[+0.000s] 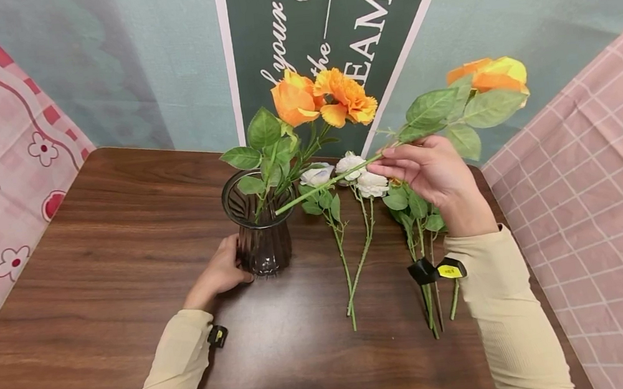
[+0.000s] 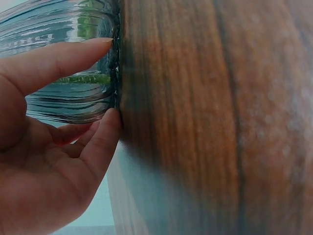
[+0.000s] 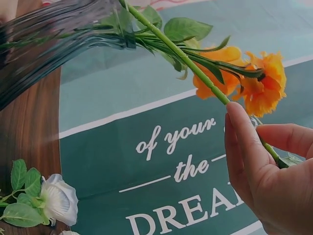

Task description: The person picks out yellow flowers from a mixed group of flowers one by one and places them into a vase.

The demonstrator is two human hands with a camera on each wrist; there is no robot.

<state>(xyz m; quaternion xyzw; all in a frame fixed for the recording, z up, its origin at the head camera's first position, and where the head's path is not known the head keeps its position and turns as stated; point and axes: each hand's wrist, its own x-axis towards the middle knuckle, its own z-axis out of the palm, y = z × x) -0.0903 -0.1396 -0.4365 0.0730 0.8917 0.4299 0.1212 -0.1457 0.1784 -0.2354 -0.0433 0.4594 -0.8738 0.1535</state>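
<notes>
A dark ribbed glass vase (image 1: 265, 249) stands upright on the table with two orange flowers (image 1: 321, 96) in it. My left hand (image 1: 224, 268) holds the vase low down, thumb on one side and fingers on the other; the fingertips (image 2: 111, 117) come right at its base. Between thumb and fingers, my right hand (image 1: 433, 170) pinches the green stem of an orange-yellow rose (image 1: 497, 76). The rose's head tilts up to the right, and its cut stem end overlaps the vase rim in the head view. Green stems show through the glass in the left wrist view.
White flowers (image 1: 371, 184) with long stems lie on the wooden table (image 1: 125, 250) right of the vase. Further right, more leafy stems (image 1: 422, 240) lie partly behind the right forearm. A dark green lettered banner (image 1: 324, 30) hangs behind, with pink cloths at both sides.
</notes>
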